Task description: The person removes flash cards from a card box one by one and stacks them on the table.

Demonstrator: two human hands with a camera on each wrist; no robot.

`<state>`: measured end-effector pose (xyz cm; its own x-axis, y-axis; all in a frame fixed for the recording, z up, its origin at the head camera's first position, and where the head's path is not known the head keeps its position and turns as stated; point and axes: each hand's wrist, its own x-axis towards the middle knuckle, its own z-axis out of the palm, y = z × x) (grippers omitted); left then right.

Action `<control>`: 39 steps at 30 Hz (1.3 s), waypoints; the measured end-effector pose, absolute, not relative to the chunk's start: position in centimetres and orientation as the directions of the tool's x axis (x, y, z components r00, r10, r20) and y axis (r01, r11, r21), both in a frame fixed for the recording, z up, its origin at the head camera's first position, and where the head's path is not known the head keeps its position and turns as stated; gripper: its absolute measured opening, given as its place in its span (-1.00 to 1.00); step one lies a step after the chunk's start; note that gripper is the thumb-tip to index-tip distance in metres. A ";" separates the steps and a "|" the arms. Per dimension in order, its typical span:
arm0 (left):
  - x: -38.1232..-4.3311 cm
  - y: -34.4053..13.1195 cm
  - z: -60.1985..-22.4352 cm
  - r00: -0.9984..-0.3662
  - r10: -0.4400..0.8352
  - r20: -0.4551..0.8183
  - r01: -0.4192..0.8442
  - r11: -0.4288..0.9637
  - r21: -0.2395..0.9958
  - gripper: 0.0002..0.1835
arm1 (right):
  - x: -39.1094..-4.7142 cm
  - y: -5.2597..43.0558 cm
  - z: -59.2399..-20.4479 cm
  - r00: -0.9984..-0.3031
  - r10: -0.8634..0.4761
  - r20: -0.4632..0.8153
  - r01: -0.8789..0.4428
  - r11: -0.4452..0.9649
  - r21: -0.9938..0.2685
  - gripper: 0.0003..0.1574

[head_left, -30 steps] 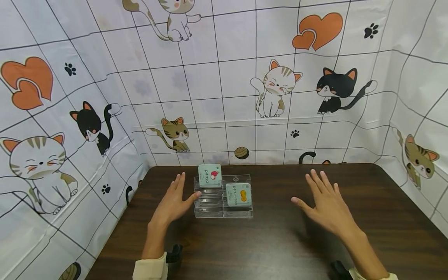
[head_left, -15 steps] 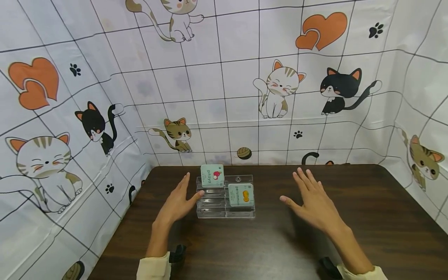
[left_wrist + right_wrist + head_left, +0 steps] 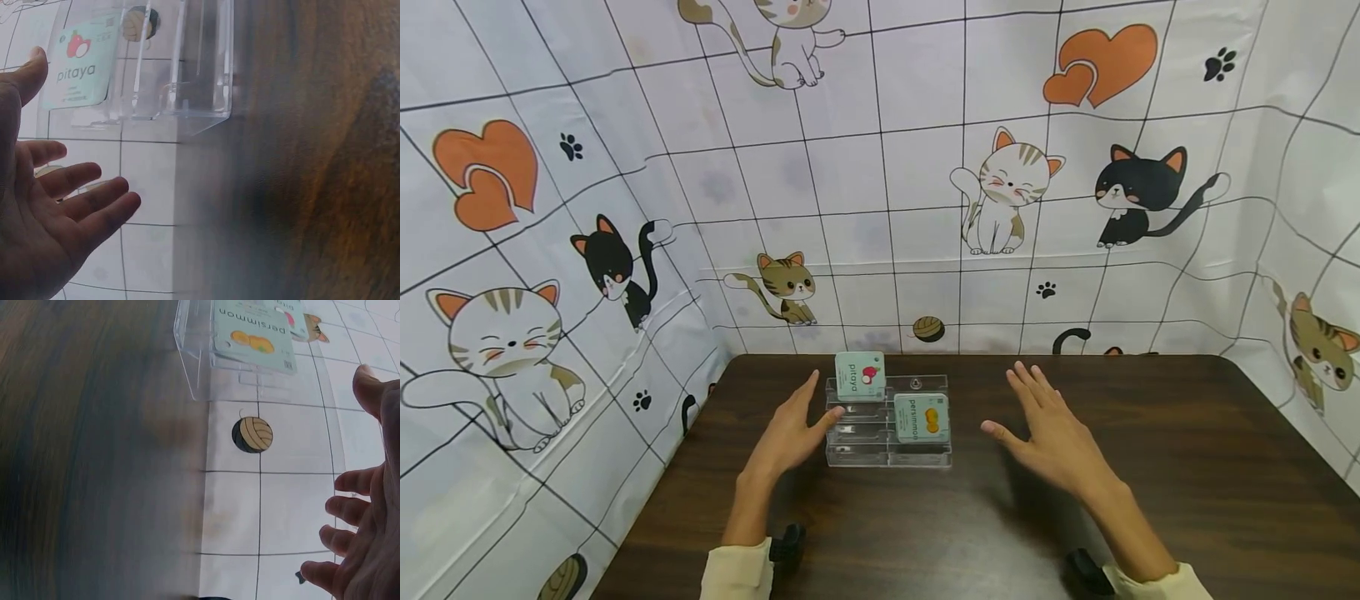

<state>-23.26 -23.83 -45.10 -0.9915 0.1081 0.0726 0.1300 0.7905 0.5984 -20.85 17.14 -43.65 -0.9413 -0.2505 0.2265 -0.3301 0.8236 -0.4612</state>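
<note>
A clear tiered acrylic rack [image 3: 857, 457] stands on the dark wooden table. In its back left slot is a pale green card printed "pitaya" [image 3: 860, 377]; a "persimmon" card [image 3: 921, 418] sits lower, on the right side. My left hand [image 3: 790, 433] is just left of the rack, fingers spread and holding nothing; in the head view its thumb tip overlaps the rack's left edge, and I cannot tell whether it touches. Off to the rack's right is my right hand [image 3: 1056, 437], its fingers extended and nothing in them. Both cards also show in the right wrist view.
The dark wooden table [image 3: 925, 533] reaches back to a white sheet [image 3: 917, 167] with a grid and cartoon cats. That sheet wraps round the left and right sides too. Dark bands [image 3: 788, 546] sit at both wrists below pale sleeves.
My right hand has moved left, nearer the rack. The whole head view has shifted slightly, so the rack and left hand appear a little further right. Both cards keep their places in the rack.
</note>
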 end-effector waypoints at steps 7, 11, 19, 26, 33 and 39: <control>-23.4 -23.5 -45.6 -0.985 0.137 0.105 0.172 0.775 0.608 -0.01 | -21.1 15.8 -44.0 -0.936 -0.259 0.239 -0.344 0.816 -0.464 0.23; -23.4 -23.4 -45.9 -0.981 0.150 0.124 0.195 0.764 0.615 -0.04 | -21.3 15.0 -44.2 -0.926 -0.278 0.255 -0.370 0.804 -0.466 0.19; -23.5 -23.4 -45.9 -0.977 0.166 0.130 0.211 0.752 0.625 -0.08 | -21.7 13.5 -44.3 -0.911 -0.302 0.281 -0.405 0.785 -0.469 0.13; -23.4 -23.5 -46.0 -0.977 0.164 0.135 0.213 0.762 0.611 -0.11 | -22.0 12.3 -44.8 -0.903 -0.319 0.289 -0.424 0.777 -0.465 0.10; -23.6 -23.4 -46.3 -0.972 0.176 0.157 0.235 0.763 0.602 -0.14 | -22.3 11.5 -45.0 -0.898 -0.325 0.298 -0.434 0.771 -0.466 0.08; -23.6 -23.1 -46.2 -0.968 0.179 0.175 0.249 0.767 0.591 -0.13 | -22.6 11.0 -45.1 -0.893 -0.327 0.311 -0.442 0.769 -0.462 0.07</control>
<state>-23.63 -23.12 -46.21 -0.9682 0.1790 0.1748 0.2486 0.7670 0.5915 -22.57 10.97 -45.13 -0.8926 -0.3266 0.3107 -0.4421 0.7689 -0.4619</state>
